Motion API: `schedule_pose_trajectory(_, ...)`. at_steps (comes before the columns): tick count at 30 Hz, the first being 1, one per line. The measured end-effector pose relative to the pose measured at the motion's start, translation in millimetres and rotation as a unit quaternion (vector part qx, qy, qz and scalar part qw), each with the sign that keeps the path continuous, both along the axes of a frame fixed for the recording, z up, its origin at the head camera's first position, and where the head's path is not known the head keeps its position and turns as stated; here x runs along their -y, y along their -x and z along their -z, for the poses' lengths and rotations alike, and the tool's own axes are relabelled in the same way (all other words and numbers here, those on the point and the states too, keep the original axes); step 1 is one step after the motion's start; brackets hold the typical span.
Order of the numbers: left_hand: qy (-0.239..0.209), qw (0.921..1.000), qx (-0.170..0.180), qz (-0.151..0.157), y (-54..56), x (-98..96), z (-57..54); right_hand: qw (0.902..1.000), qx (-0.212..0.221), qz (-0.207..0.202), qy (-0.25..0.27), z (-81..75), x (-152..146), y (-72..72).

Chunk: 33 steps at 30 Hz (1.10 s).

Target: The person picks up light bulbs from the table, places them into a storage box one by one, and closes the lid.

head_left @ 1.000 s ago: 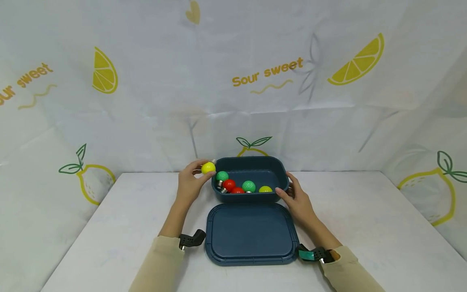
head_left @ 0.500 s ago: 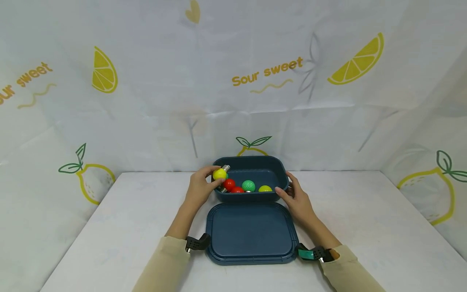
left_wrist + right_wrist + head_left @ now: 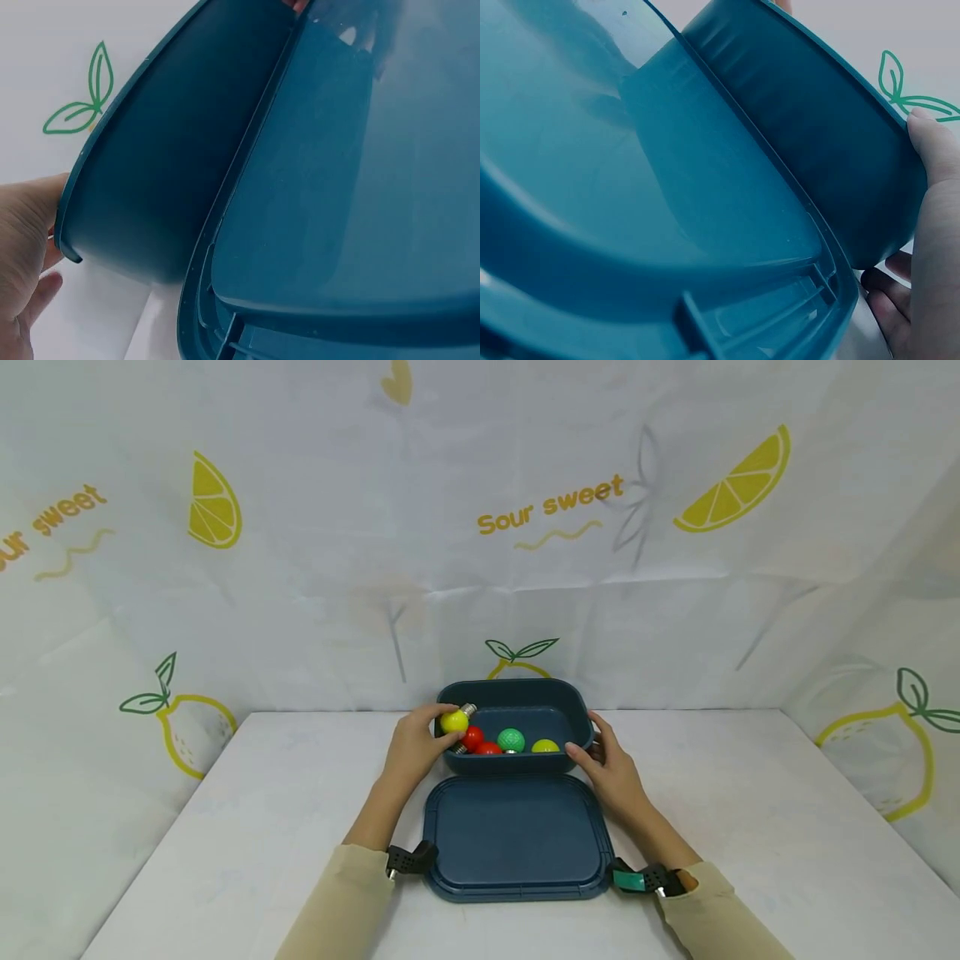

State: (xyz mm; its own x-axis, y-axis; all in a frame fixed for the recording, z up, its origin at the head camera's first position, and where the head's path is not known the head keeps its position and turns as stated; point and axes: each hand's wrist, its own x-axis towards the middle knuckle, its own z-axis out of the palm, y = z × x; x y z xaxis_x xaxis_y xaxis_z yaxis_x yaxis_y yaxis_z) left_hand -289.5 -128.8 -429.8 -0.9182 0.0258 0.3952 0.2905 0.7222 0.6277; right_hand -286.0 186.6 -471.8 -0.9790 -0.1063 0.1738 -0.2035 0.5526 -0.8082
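Observation:
My left hand pinches a yellow light bulb between thumb and fingers, its metal screw base tipped up to the right. The bulb is at the left end of a dark blue plastic box, overlapping its rim. Inside the box lie red bulbs, a textured green bulb and another yellow bulb. At the right end, my right hand grips the box wall with its thumb on the rim. In the right wrist view the thumb lies along the rim; the bulbs are hidden behind the wall.
The box's blue lid lies flat on the white table, between my forearms and right in front of the box. Behind stands a white cloth printed with lemons. Black camera straps sit on both wrists.
My left hand has moved right and slightly down with the yellow bulb, from the box's left edge to over its left end, covering a green bulb seen earlier. The right hand stays put.

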Motion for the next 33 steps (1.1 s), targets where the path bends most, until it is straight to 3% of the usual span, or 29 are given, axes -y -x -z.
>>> schedule_pose_trajectory(6,0.000,0.9990,0.029,-0.034,0.9,3.4,-0.4,1.0000,-0.006,-0.004,0.002,1.3,0.1,1.4)
schedule_pose_trajectory(10,-0.015,0.9972,0.063,-0.037,0.0,0.2,-3.5,0.9999,-0.015,-0.007,0.003,0.6,-0.2,1.9)
schedule_pose_trajectory(15,-0.013,0.9960,0.075,-0.046,-1.3,-3.9,-6.8,0.9999,-0.010,-0.004,0.000,-0.4,-0.8,1.2)
schedule_pose_trajectory(33,0.008,0.9927,0.114,-0.038,3.8,-3.8,-10.3,0.9999,-0.008,-0.010,0.004,-2.3,-0.1,-1.4)
